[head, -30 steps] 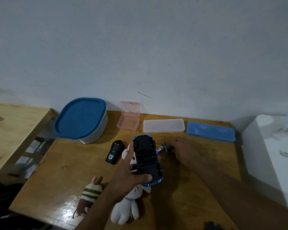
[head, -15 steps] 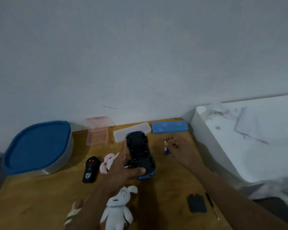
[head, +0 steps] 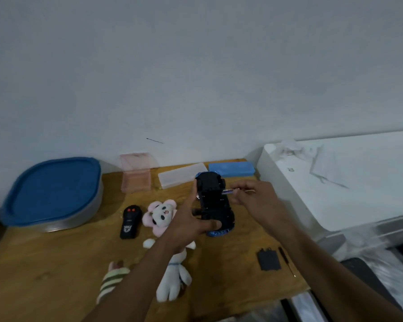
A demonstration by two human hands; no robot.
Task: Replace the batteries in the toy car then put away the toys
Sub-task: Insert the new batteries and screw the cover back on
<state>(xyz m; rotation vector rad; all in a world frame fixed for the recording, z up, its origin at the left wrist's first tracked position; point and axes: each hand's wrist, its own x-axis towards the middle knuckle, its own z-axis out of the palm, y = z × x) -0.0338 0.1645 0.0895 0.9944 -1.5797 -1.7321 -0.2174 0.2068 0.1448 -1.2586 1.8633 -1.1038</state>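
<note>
change: battery (head: 228, 191) is now reaching the toy car (head: 213, 201).
right hand (head: 256, 201): fingers are pinching the battery.
left hand (head: 191, 226): fingers are gripping the toy car.

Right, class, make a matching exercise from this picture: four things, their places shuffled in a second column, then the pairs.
1. black and blue toy car
2. small cylindrical battery
3. black remote control with red buttons
4. flat black plastic cover

A. on the wooden table beside the thin screwdriver
B. gripped upside down in the left hand
C. left of the pink plush toy
D. pinched in the right hand

Pairs: 1-B, 2-D, 3-C, 4-A.
</note>
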